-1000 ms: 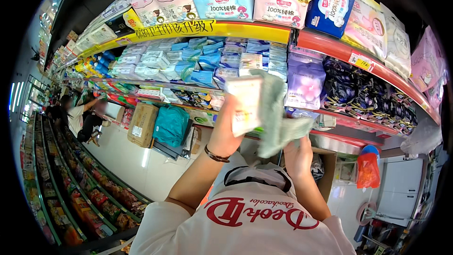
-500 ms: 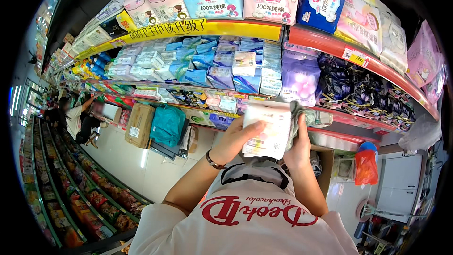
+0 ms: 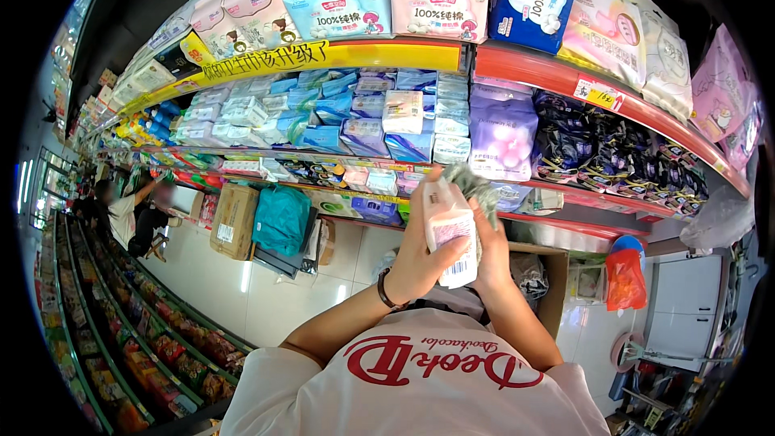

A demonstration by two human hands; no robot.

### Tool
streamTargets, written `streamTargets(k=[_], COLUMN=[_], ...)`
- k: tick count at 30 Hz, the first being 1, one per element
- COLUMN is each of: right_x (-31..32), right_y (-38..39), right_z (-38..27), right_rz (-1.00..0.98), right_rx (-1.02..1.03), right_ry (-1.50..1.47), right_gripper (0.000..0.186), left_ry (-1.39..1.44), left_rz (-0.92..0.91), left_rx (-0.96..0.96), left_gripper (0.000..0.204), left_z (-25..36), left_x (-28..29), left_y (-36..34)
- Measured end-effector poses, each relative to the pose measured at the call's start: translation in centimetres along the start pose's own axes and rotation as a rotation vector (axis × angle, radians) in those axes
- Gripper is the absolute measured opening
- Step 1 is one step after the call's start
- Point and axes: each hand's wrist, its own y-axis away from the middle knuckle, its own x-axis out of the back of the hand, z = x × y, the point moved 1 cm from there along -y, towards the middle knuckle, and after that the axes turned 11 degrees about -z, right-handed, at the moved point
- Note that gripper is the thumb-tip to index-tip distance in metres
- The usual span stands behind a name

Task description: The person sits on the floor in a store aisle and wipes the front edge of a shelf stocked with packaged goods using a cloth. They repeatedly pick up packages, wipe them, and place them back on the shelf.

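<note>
My left hand (image 3: 420,266) is wrapped around a white soft pack (image 3: 452,234) with pink print and a barcode, held in front of my chest with a narrow side toward me. A crumpled grey-green cloth (image 3: 475,186) lies against the far and right sides of the pack. My right hand (image 3: 491,257) is closed on this cloth and presses it to the pack; part of its fingers is hidden behind the pack. Beyond my hands, a shelf holds rows of blue, white and lilac packs (image 3: 367,136) and a large purple pack (image 3: 502,141).
Pink and blue packs (image 3: 440,4) line the upper shelf, above a yellow edge strip (image 3: 387,54). A cardboard box (image 3: 234,222) and a teal bag (image 3: 281,220) stand on the floor at left. An open carton (image 3: 553,291) is by my right arm. Two people (image 3: 133,210) are far left.
The pack has turned from its broad face to a narrow side. My right hand and the cloth have moved left, closer around it. The view has shifted slightly.
</note>
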Motion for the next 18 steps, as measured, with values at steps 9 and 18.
streamTargets(k=[9, 18], right_x=[1.5, 2.1], right_y=[0.5, 1.1], right_z=[2.0, -2.6], right_rz=[-0.165, -0.172], right_rx=[-0.172, -0.007], right_ry=[-0.576, -0.485], right_gripper=[0.042, 0.058], left_ry=[-0.927, -1.327], left_rz=[0.243, 0.644], left_rx=[-0.19, 0.18], left_gripper=[0.11, 0.107], left_z=[-1.8, -3.2], left_x=[5.2, 23.7], left_y=[-3.6, -13.0])
